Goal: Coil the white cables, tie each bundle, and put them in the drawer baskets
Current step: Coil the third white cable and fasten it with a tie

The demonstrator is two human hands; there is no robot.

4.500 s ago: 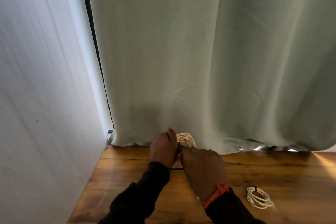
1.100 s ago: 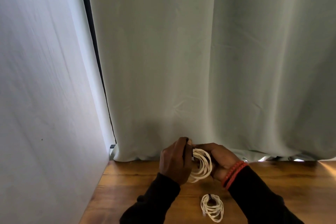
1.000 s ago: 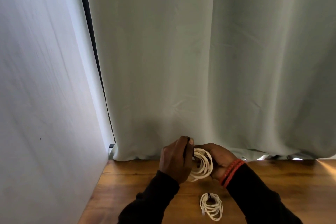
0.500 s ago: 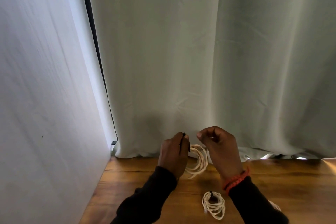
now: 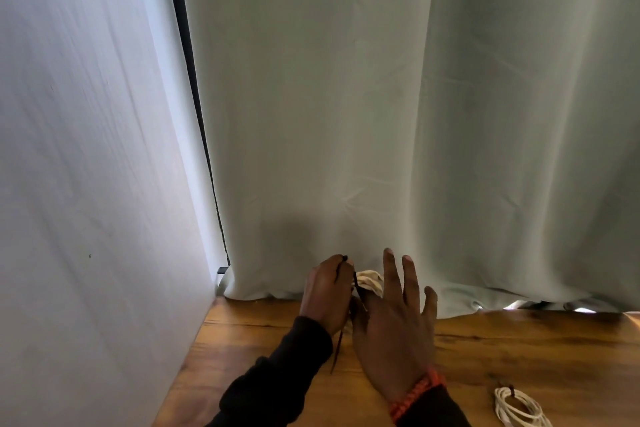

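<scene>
White cable loops (image 5: 369, 282) peek out between our two hands, just in front of the curtain (image 5: 381, 114) hem; most of that coil is hidden behind our fingers, so we cannot tell how many turns it has or whether it rests on the wooden tabletop (image 5: 519, 350) or is held just above it. Our left hand (image 5: 327, 291) has its fingers curled, pinching a thin dark tie (image 5: 356, 295) whose upper end sticks out above the fingertips near the curtain; a dark strand (image 5: 336, 350) trails toward us from the hand, past the black sleeve (image 5: 277, 381). Whether the tie already circles the coil is hidden. Our right hand (image 5: 394, 326) lies with fingers straight and spread, covering the near side of the coil; we cannot tell whether its thumb, tucked beneath, touches the cable. An orange braided bracelet (image 5: 415, 395) sits on that wrist.

Well away from the curtain, at the near right of the table, a second white coil (image 5: 516, 409) lies flat with a dark tie at its top; its lower part is cut off by the frame edge. A pale panel (image 5: 86, 184) stands left of the curtain, with a dark strip (image 5: 194, 114) between them. Bright slivers show under the curtain hem at the far right. We can read no writing or labels anywhere.
</scene>
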